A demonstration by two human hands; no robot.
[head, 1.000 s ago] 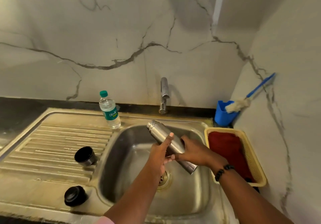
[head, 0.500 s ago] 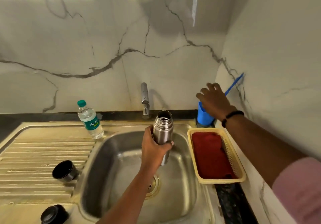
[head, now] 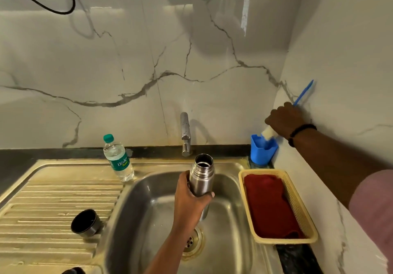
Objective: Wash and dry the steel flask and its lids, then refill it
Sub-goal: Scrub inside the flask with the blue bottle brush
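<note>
Flask upright over sink.
Left hand grips flask; right hand grips brush at 2 o'clock.

Light is dim and warm, falling from above and in front: a bright band of glare lies across the marble wall high above the tap. The tap throws a soft shadow to its right on the wall. The sink basin shows muted reflections. Straight lines bow toward the edges; focus is slightly soft throughout.
</note>
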